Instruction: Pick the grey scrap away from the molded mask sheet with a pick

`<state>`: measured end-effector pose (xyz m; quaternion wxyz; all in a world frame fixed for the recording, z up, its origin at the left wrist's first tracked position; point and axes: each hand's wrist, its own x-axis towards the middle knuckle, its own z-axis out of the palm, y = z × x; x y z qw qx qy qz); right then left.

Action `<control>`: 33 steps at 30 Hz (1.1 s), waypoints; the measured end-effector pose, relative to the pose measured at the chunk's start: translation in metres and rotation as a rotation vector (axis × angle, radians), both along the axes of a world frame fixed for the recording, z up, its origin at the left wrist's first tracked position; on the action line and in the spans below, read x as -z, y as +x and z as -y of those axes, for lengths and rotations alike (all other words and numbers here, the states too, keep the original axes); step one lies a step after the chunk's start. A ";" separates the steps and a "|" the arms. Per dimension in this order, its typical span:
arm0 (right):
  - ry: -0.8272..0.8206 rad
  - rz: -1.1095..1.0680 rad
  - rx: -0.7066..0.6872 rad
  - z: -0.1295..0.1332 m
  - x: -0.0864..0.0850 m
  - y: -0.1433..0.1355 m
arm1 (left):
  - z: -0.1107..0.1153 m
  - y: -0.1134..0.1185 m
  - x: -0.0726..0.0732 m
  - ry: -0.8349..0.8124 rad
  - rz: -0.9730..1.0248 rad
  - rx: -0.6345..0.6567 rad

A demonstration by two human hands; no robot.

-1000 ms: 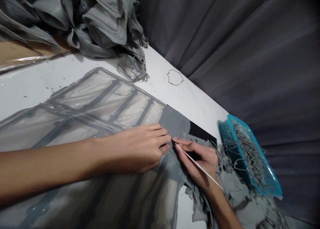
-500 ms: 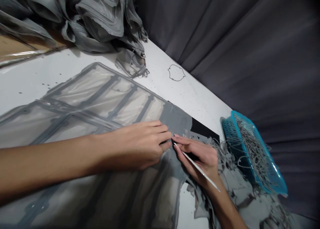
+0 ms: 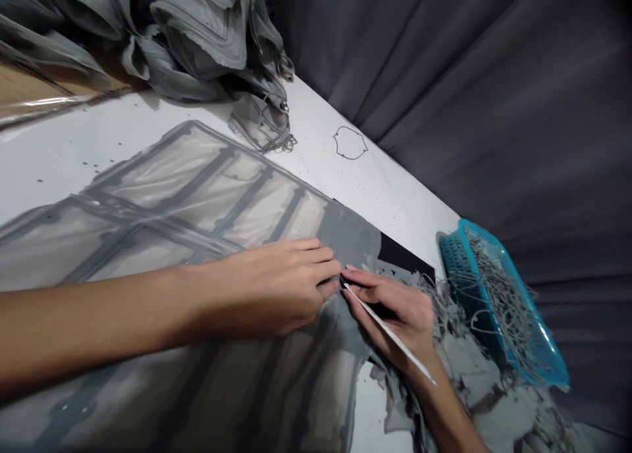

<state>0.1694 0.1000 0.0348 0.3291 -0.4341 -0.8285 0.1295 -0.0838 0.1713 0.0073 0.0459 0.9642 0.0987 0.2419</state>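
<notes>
A large grey rubbery sheet [image 3: 241, 170] with thin see-through panels and darker moulded ribs lies across the table under both hands. My left hand [image 3: 291, 282] rests on it with curled fingers, the tips pressed together near its plain grey border. What those fingertips pinch, if anything, is hidden. Just to the right, my right hand [image 3: 395, 308] is closed around a slim white pointed tool [image 3: 395, 336]. One end of this tool meets the sheet by my left fingertips, and its other end slants back over my right wrist.
Grey moulded sheets [image 3: 197, 31] are heaped at the back left beside cardboard [image 3: 39, 94]. A thin grey ring [image 3: 351, 142] and small dark specks lie on the white table [image 3: 316, 120]. A blue basket [image 3: 513, 288] of thin grey strips stands right, near grey scraps [image 3: 474, 367].
Almost nothing differs. The whole view has shifted very slightly, and both hands keep the same place and grip on the sheet and the white tool.
</notes>
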 end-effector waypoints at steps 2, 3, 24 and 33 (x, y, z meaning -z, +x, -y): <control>0.002 0.008 0.003 0.000 0.000 -0.001 | 0.000 0.000 0.000 0.001 0.005 0.001; 0.007 0.016 -0.001 0.000 0.000 -0.001 | 0.000 0.000 -0.001 0.002 0.004 0.001; 0.200 0.188 0.069 0.011 0.006 -0.013 | 0.000 0.000 0.000 0.003 -0.028 -0.002; 0.003 -0.038 0.094 0.011 0.005 -0.008 | 0.001 -0.001 0.000 0.023 -0.027 0.001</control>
